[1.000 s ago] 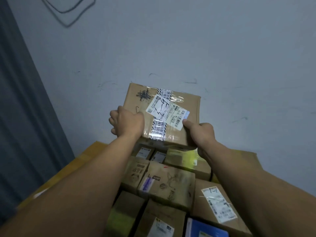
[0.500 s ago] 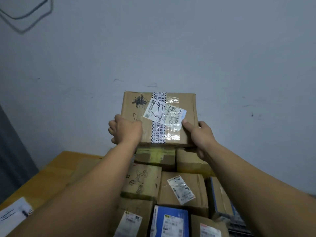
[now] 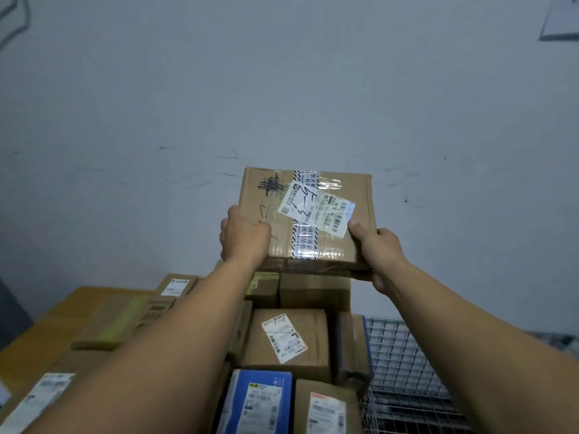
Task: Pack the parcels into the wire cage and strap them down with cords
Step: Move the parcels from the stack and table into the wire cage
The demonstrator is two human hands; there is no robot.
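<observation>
Down to my left an orange-yellow tabletop [image 3: 40, 324] shows a bare strip. A long brown carton [image 3: 125, 321] lies across it, with a smaller labelled box [image 3: 177, 286] behind it and another labelled carton [image 3: 37, 399] nearer me in the bottom corner. To my right the wire cage [image 3: 404, 355] shows its grey mesh. Parcels are packed tight against it: a narrow blue-edged box [image 3: 352, 346] stands just beside the mesh, then a brown parcel [image 3: 316, 339] with a white slip, and a blue parcel [image 3: 260, 399] and a red-trimmed labelled parcel [image 3: 326, 408] closest to me. The floor beneath them is hidden.
</observation>
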